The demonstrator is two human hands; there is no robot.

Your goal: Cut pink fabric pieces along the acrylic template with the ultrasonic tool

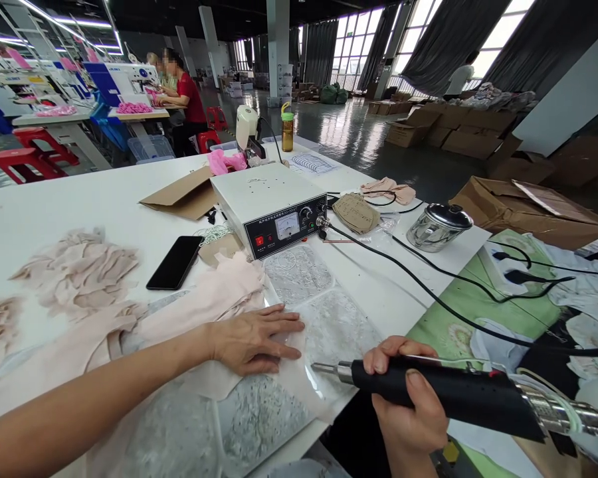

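My left hand (256, 337) lies flat, fingers stretched, on a thin pale pink fabric piece (299, 388). A shiny clear strip or sheet edge shows near its fingertips; I cannot tell which. My right hand (408, 398) is wrapped around the black handle of a handheld ultrasonic tool (443, 392). The tool's pointed metal tip is at the fabric's right edge, just right of my left fingers; whether it touches is unclear. Under the fabric lies a grey marbled, tile-patterned sheet (336, 318). More pink fabric (214, 285) is bunched left of my hand.
Behind the work stands a white control box (259, 199) with a dial, its black cable (408, 259) looping right. A phone (174, 263), fabric heaps (80, 269), cardboard (179, 192), a metal pot (438, 228) and a bottle (287, 133) share the table. Another person (187, 99) sits at a sewing machine.
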